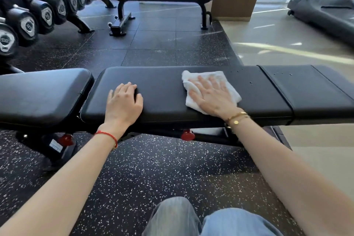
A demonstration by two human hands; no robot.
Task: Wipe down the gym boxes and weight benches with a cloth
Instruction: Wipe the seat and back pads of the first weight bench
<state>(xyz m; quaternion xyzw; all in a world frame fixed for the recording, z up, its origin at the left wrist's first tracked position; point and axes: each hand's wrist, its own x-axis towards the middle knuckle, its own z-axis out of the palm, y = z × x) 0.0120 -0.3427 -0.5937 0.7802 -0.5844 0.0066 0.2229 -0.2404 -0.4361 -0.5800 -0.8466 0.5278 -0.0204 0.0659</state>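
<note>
On the long back pad of the near weight bench (191,90), a white cloth (193,94) is pressed flat under the right hand (212,96), whose fingers are spread open with the palm down, so that nothing is gripped. The cloth is judged soft, light and limp; it is best driven by palm pressure over its middle, since a loose edge would be expected to bunch or fold. The pad is judged smooth, firm and somewhat slippery, and a few droplets (251,82) are seen just to the right of the cloth. The left hand (124,101) is laid on the same pad with fingers loosely curled, holding nothing. White labels are seen on the dumbbells (28,23) and on the bench frame, but no writing can be read.
</note>
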